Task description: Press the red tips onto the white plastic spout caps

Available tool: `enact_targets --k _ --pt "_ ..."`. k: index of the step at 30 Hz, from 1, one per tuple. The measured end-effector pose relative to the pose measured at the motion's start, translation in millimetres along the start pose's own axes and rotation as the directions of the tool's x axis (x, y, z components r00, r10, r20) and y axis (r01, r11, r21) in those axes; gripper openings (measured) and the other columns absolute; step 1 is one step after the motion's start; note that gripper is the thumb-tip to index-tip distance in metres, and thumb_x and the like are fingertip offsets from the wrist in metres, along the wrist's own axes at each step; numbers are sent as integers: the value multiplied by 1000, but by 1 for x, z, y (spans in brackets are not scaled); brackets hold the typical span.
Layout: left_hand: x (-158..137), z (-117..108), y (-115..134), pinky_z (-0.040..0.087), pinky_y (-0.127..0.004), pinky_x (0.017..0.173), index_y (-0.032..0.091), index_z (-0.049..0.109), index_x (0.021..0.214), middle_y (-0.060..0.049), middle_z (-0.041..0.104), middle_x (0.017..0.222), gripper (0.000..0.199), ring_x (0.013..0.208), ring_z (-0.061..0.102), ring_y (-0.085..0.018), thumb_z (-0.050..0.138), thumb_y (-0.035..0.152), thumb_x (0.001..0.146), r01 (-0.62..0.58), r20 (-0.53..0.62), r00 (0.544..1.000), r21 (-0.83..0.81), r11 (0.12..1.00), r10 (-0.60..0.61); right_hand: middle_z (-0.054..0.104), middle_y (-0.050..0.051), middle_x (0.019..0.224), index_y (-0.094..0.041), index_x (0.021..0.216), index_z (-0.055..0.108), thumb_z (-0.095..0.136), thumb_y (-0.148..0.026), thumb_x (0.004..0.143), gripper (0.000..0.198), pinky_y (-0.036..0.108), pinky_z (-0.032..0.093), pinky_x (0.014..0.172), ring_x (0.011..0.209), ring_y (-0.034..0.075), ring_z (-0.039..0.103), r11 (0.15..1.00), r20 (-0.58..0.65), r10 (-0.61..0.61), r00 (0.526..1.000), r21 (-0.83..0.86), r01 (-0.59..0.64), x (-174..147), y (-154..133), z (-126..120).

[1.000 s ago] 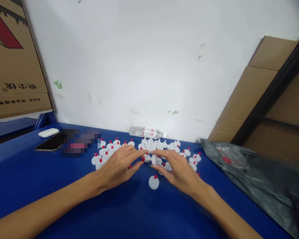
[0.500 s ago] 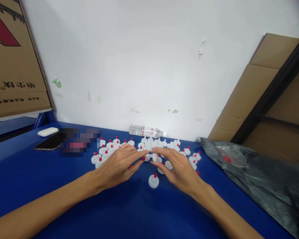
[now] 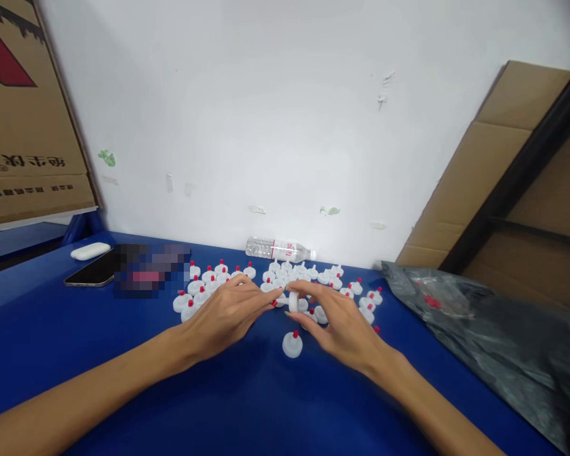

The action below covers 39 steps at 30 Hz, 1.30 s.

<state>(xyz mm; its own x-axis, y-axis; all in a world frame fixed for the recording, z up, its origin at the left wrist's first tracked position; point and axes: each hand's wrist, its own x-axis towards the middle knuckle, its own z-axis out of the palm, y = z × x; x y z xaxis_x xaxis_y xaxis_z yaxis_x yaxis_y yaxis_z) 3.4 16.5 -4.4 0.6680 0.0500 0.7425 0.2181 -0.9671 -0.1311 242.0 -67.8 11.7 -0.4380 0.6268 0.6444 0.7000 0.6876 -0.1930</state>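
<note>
Left of the white caps, inverted Chinese characters mark a carton.

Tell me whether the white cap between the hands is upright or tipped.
Tipped on its side: the white cap in the right hand has its spout pointing sideways toward the left hand.

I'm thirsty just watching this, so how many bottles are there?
1: the clear bottle lies on its side near the wall, behind the white pieces. Others could be hidden from view.
</note>
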Motion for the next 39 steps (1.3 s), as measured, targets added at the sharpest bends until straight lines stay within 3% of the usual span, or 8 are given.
enact_targets --k 7,13,18,27,31,39 --pt "-6 0 -4 47 -35 75 17 52 135 -3 74 90 48 74 64 -15 46 -5 93 -14 16 1000 -64 998 15 68 6 128 -28 141 44 57 -29 100 43 40 58 94 108 19 68 998 24 45 999 32 -45 -1 -1 0" --pt "-2 -5 -5 49 -36 78 18 56 131 -6 74 99 36 86 68 -18 48 4 99 13 91 996 -55 998 -8 68 6 127 -30 136 48 60 -30 97 41 43 58 95 112 23 68 958 28 183 983 218 -185 -2 -2 3" --pt "-2 -5 -8 49 -36 81 18 57 130 -6 73 99 39 88 67 -17 45 0 97 25 163 987 -112 993 -7 67 2 128 -32 132 50 61 -29 97 37 40 56 101 117 20 66 929 38 213 976 301 -215 -2 -2 6" --pt "1 -12 -2 52 -33 74 16 58 126 -7 76 100 42 84 69 -16 46 -6 93 -53 16 998 -125 991 56 68 2 121 -32 121 57 64 -31 95 27 36 58 93 114 20 67 856 0 295 955 444 -265 2 -10 5" --pt "3 -14 -1 52 -32 73 18 59 125 -6 77 99 41 83 71 -16 45 -4 94 -66 -2 998 -147 987 66 69 2 118 -30 121 59 64 -33 95 27 43 54 102 110 21 68 877 0 282 959 405 -258 0 -12 5" --pt "9 -16 9 53 -31 72 18 63 116 -3 77 89 38 77 71 -14 43 -5 93 -70 -51 997 -191 979 61 70 1 115 -30 117 58 58 -22 97 21 37 55 96 105 19 67 918 11 216 976 338 -207 -3 -18 3"
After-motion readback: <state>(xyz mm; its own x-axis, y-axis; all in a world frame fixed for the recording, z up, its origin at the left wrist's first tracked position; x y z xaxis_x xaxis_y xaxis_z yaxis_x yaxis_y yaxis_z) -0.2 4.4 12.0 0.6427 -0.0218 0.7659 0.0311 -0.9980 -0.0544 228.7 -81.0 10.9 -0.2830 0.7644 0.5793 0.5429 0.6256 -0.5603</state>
